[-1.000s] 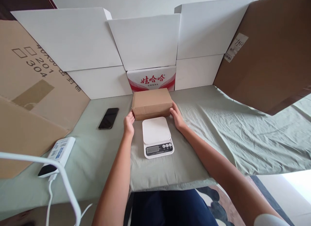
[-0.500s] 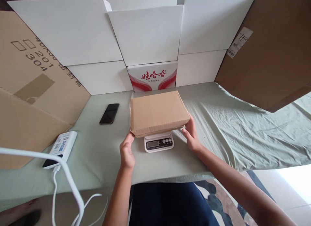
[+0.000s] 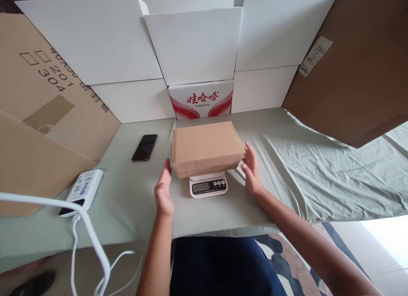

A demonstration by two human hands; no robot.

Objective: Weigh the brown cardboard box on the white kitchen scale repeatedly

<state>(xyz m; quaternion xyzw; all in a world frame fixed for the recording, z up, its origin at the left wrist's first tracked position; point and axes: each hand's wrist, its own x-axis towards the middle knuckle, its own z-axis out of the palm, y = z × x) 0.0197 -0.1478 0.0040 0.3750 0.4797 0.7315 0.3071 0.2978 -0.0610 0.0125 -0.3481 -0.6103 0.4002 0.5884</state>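
Far left: a large brown cardboard sheet (image 3: 47,117) leans against the desk edge, printed with numerals and two small rectangles. A white cable (image 3: 92,245) arcs across the near-left corner. It runs close by a white power bank (image 3: 83,190) with a blue label, which lies flat on the cloth.

Desk (image 3: 127,202) covered by a pale green sheet, smooth on the left, creased and rumpled toward the right. A black phone (image 3: 145,147) lies face up, well apart from the power bank and left of centre.

Back wall of the work area: white cardboard panels (image 3: 191,45) stood upright side by side. A white carton with red lettering (image 3: 201,99) is tucked below the middle one.

Centre: a closed brown cardboard box (image 3: 206,147) sits on a white kitchen scale (image 3: 208,185), overhanging its platform. Only the scale's front strip with display and buttons shows.

Left hand (image 3: 164,190) just beside the box's left end, open, fingers straight, grip empty, not clearly touching. Right hand (image 3: 251,170) just beside the right end, likewise open and empty, palm facing the box.

Right: a second large brown carton (image 3: 350,71) with a white shipping label tilts over the desk. Patterned rug and pale floor show below the desk's near edge.
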